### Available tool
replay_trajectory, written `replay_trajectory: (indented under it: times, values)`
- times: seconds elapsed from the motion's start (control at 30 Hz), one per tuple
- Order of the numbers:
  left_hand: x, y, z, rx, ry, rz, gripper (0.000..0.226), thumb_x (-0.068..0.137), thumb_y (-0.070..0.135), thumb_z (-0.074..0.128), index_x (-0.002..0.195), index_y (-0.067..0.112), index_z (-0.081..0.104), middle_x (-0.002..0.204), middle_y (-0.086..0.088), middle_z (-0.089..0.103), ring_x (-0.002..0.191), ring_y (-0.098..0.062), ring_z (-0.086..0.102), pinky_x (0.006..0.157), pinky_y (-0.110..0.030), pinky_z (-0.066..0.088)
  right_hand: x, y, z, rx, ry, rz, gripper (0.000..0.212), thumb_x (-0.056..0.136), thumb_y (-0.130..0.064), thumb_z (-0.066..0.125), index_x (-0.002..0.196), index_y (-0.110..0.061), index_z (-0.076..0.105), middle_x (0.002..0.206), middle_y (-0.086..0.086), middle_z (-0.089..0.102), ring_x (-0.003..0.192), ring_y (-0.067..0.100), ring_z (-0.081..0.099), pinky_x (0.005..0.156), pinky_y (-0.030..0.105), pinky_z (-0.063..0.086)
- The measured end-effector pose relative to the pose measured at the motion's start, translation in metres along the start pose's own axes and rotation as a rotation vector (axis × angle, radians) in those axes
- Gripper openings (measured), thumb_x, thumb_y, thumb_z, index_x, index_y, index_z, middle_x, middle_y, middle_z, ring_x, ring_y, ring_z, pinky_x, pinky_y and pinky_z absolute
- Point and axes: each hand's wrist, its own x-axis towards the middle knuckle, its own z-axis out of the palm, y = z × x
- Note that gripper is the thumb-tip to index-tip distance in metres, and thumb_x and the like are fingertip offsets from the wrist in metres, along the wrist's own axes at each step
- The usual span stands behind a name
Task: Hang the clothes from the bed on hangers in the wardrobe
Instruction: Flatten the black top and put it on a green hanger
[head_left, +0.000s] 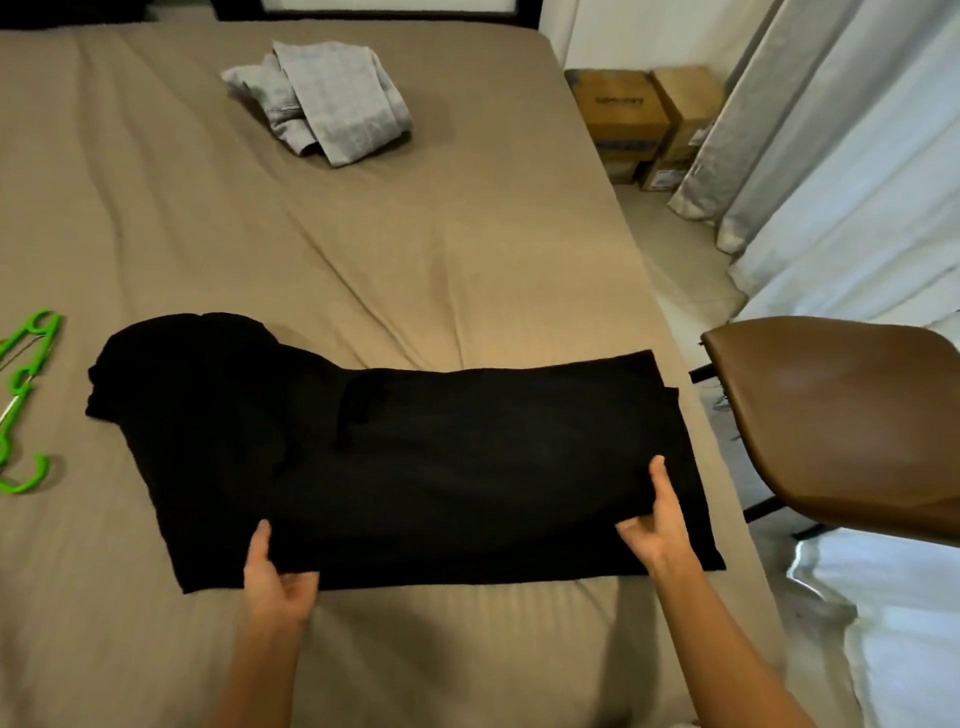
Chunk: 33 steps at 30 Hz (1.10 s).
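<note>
Garment inventory. Black folded garment (415, 457): flat on tan-sheeted bed (467, 260), long axis running left to right, near edge toward the person. Left hand (275, 577): grip closed on that near edge, left of middle, forearm reaching straight forward. Right hand (660, 530): grip closed on the fabric towards its right end. Green plastic hanger (23, 400): on the bed, far left, well apart from the garment, nearer the left hand. Grey crumpled garment (332, 98): far side of the bed, untouched.
</note>
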Motion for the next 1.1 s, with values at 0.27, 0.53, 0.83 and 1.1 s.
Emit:
replay_trajectory:
  times: [0.27,0.53,0.83,1.1]
  values:
    - [0.002,-0.018,0.013,0.065,-0.104,-0.04,0.013,0.096,0.025,0.051,0.105,0.022,0.06,0.135,-0.006,0.053,0.125,-0.024,0.05,0.107,-0.041,0.038,-0.003,-0.037,-0.011,0.138,0.102,-0.25,0.045,0.093,-0.02,0.054,0.137,-0.013,0.046,0.133,0.008,0.055,0.118,0.025,0.055,0.103,0.041,0.043]
    - [-0.001,-0.033,-0.007,0.339,0.225,-0.016,0.059,0.097,0.019,0.05,0.147,0.006,0.023,0.145,-0.024,0.034,0.13,-0.036,0.04,0.109,-0.033,0.035,-0.011,-0.006,-0.085,-0.532,0.763,-0.311,0.042,0.083,-0.015,0.069,0.121,-0.002,0.056,0.118,0.015,0.061,0.11,0.031,0.057,0.096,0.044,0.047]
    - [0.005,-0.046,-0.016,0.48,0.316,0.126,0.04,0.09,0.02,0.062,0.125,0.003,0.05,0.128,-0.019,0.056,0.111,-0.029,0.057,0.096,-0.039,0.047,0.022,-0.054,-0.055,-1.142,0.611,-0.352,0.071,0.069,-0.069,0.063,0.101,-0.007,0.054,0.095,0.012,0.063,0.084,0.026,0.061,0.073,0.041,0.051]
    - [0.019,-0.032,-0.023,0.058,0.293,0.12,0.042,0.083,0.023,0.071,0.121,0.028,0.055,0.127,-0.009,0.057,0.105,-0.005,0.058,0.092,-0.024,0.048,0.039,-0.103,-0.021,-0.814,0.201,-0.125,0.038,0.093,-0.024,0.057,0.124,-0.003,0.052,0.109,0.014,0.06,0.102,0.03,0.058,0.092,0.042,0.047]
